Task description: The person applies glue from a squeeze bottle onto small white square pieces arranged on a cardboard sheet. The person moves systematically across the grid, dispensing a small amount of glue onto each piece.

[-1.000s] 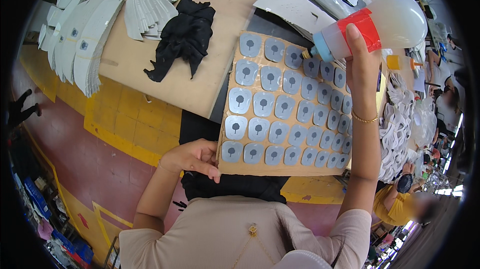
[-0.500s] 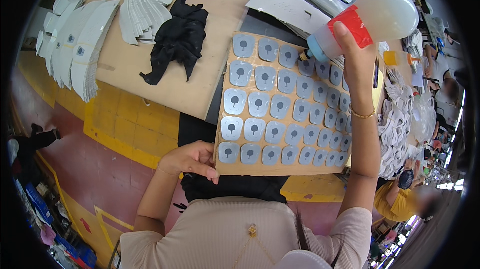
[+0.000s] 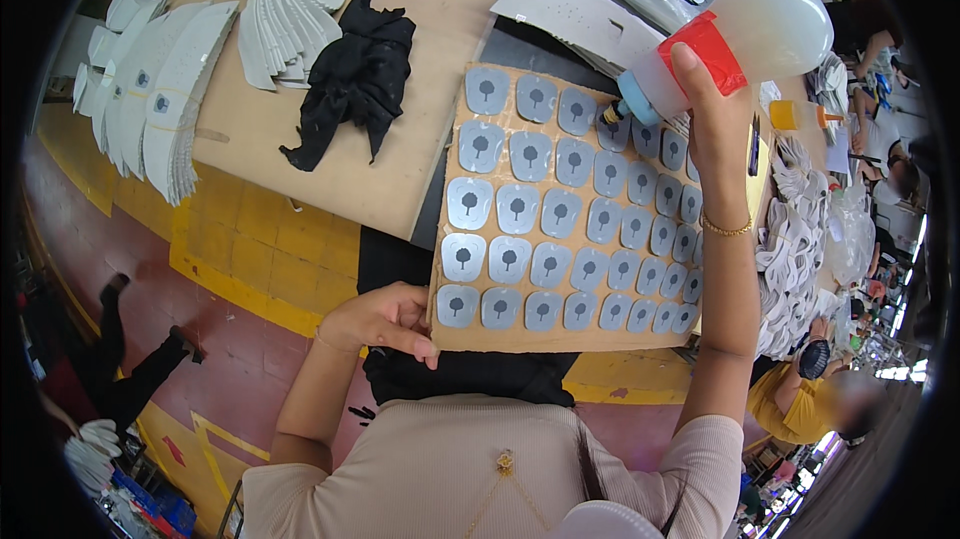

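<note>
A cardboard sheet [image 3: 560, 341] bears several rows of grey rounded patches [image 3: 516, 202], each with a dark tree print. Its lower left corner is pinched by my left hand [image 3: 385, 324], thumb on top. My right hand [image 3: 712, 104] is wrapped round a translucent squeeze bottle [image 3: 775, 24] with red tape and a light blue collar. The bottle is tilted, its dark nozzle pointing down to the left at the patches in the top row. Whether the tip touches a patch I cannot tell.
On the table [image 3: 380, 179] lie a black cloth [image 3: 355, 79], banded stacks of white pieces [image 3: 170, 104] and a fan of white strips [image 3: 285, 19]. To the right are an orange-capped bottle [image 3: 790, 116] and piled white straps [image 3: 790, 239]. People stand farther right; another walks at lower left.
My right hand and the bottle have shifted very slightly, the nozzle staying over the top row. My left hand has not moved. At lower left a person has walked farther into view.
</note>
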Tool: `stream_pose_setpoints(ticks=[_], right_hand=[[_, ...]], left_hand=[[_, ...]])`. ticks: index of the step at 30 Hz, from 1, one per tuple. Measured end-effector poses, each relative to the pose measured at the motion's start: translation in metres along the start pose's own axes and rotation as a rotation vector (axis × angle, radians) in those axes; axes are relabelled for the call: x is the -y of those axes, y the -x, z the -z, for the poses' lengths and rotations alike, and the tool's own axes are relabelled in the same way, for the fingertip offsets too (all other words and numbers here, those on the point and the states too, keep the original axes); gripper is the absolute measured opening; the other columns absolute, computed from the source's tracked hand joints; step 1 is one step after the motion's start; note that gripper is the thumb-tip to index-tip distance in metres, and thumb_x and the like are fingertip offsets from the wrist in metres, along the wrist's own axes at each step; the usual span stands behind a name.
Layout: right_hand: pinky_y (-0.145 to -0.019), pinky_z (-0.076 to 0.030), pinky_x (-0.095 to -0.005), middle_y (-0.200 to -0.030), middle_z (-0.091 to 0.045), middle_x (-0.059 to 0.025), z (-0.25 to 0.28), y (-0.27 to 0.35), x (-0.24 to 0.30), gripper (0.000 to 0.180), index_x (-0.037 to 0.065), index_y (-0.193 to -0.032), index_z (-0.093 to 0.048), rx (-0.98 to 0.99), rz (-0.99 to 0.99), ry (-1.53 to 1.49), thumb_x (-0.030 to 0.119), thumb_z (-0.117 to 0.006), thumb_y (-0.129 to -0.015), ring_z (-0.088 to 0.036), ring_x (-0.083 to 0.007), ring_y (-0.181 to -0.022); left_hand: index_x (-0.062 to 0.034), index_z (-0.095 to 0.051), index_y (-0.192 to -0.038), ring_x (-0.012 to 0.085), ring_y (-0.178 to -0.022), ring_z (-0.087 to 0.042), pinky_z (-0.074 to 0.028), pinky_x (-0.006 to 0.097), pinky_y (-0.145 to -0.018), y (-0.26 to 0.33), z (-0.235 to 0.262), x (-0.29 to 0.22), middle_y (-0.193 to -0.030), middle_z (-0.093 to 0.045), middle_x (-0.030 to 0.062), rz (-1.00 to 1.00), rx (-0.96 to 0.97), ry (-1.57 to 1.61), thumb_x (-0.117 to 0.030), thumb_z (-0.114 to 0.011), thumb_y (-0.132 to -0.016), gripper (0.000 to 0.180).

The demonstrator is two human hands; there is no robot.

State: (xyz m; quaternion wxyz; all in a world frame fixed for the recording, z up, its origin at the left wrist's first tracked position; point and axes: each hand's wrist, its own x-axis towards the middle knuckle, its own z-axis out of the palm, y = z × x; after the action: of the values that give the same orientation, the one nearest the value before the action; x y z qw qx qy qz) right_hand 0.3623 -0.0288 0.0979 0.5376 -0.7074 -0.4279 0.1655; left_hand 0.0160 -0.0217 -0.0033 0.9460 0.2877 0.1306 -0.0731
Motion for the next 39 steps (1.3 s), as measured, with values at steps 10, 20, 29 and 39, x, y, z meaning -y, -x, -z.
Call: stream_pose_setpoints(ticks=[10,20,29,39], right_hand=[[-0.070,-0.047,-0.0275,-0.088,-0.060,-0.0087,-0.003,0.007,0.010,0.047,0.000,-0.097,-0.057,0.082,-0.019,0.064,0.035,-0.071,-0.069,-0.057,-0.0153,-0.082],[-0.071,-0.046,-0.0268,-0.087,-0.060,-0.0074,0.004,0.019,0.006,0.046,0.001,-0.098,-0.057,0.120,-0.069,-0.005,0.034,-0.071,-0.069,-0.056,-0.0136,-0.079],[-0.069,-0.046,-0.0262,-0.085,-0.060,-0.0061,0.003,0.028,0.004,0.044,0.001,-0.098,-0.057,0.160,-0.167,-0.083,0.032,-0.070,-0.071,-0.056,-0.0129,-0.077],[-0.069,-0.046,-0.0265,-0.088,-0.059,-0.0063,-0.002,0.028,0.005,0.044,0.002,-0.099,-0.055,0.128,-0.105,0.021,0.033,-0.069,-0.072,-0.056,-0.0131,-0.078]], left_hand=[[0.0032,-0.057,-0.097,0.0190,-0.070,-0.062,-0.047,0.027,-0.062,-0.001,-0.001,0.000,-0.081,-0.063,0.0138,0.014,-0.015,0.009,-0.008,-0.069,-0.068,0.033],[0.0038,-0.057,-0.097,0.0183,-0.070,-0.062,-0.046,0.026,-0.061,-0.002,-0.001,0.001,-0.081,-0.063,0.0139,0.005,-0.002,-0.002,-0.009,-0.068,-0.068,0.033],[0.0030,-0.058,-0.094,0.0171,-0.070,-0.061,-0.045,0.024,-0.061,-0.002,-0.003,-0.003,-0.079,-0.064,0.0135,0.014,-0.003,-0.028,-0.009,-0.068,-0.068,0.030],[0.0024,-0.058,-0.093,0.0154,-0.069,-0.060,-0.043,0.024,-0.059,-0.003,-0.005,-0.005,-0.078,-0.063,0.0127,0.017,-0.002,-0.032,-0.009,-0.068,-0.070,0.028]])
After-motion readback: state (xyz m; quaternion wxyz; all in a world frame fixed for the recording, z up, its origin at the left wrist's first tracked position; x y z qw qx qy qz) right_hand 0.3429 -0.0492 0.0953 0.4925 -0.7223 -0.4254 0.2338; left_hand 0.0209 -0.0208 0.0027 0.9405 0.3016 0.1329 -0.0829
